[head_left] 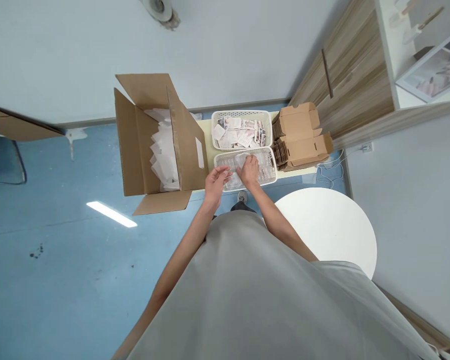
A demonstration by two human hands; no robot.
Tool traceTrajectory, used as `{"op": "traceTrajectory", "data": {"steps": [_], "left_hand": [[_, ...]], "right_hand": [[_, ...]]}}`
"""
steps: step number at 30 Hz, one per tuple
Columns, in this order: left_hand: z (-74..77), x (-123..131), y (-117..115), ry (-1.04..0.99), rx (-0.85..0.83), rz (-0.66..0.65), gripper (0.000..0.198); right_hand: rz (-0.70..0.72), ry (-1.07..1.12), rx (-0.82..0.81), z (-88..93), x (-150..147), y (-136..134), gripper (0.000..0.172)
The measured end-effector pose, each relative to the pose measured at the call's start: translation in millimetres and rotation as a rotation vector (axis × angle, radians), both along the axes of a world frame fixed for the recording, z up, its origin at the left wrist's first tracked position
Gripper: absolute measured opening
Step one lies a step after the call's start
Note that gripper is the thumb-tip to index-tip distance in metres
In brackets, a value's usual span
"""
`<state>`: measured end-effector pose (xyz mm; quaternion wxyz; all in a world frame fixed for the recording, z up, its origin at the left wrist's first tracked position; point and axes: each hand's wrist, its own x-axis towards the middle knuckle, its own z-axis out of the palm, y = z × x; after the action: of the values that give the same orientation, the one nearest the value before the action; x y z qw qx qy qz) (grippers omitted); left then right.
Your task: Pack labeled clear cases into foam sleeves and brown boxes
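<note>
Both my hands reach into the nearer white basket (272,175), which holds clear plastic packets. My left hand (216,183) is at the basket's left edge, fingers curled around a clear packet (233,179). My right hand (249,170) lies over the basket's middle, fingers bent down onto the same clear plastic. Behind it, a second white basket (214,131) holds several small printed cards and packets.
A large open cardboard box (135,145) with white packets inside stands on the blue floor at left. Flat-folded small cardboard boxes (302,137) are stacked right of the baskets. A round white table (330,230) is at right, a wooden cabinet (352,85) behind.
</note>
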<state>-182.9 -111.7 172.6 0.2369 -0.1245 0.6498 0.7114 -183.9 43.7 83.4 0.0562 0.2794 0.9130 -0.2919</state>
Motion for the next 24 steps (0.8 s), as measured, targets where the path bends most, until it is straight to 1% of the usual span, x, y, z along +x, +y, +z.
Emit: {"op": "traceTrajectory", "data": {"steps": [3, 6, 8, 11, 14, 18, 21, 24], "left_hand": [[-6.1, 5, -5, -0.010, -0.005, -0.044, 0.042], [-8.9, 12, -8, -0.042, 0.020, -0.107, 0.052], [-8.1, 20, -7, -0.082, 0.073, -0.173, 0.061], [-4.6, 36, -2, -0.134, 0.149, -0.332, 0.074], [-2.1, 59, 0, -0.137, 0.155, -0.534, 0.087], [-3.9, 93, -5, -0.128, 0.171, -0.778, 0.100], [-7.1, 116, -13, -0.144, 0.170, -0.895, 0.107], [-9.0, 140, -22, -0.163, 0.200, -0.993, 0.114]], "right_hand": [[-0.054, 0.103, -0.073, 10.6, 11, 5, 0.053], [-0.141, 0.218, -0.257, 26.6, 39, 12, 0.056], [-0.214, 0.272, -0.442, 39.5, 69, 15, 0.058], [-0.325, 0.351, -0.704, 61.6, 126, 11, 0.064], [-0.399, 0.416, -0.852, 84.7, 185, -6, 0.067], [-0.485, 0.448, -0.931, 108.9, 248, -39, 0.066], [-0.562, 0.446, -0.929, 119.4, 285, -62, 0.065], [-0.619, 0.435, -0.916, 126.0, 317, -81, 0.065]]}}
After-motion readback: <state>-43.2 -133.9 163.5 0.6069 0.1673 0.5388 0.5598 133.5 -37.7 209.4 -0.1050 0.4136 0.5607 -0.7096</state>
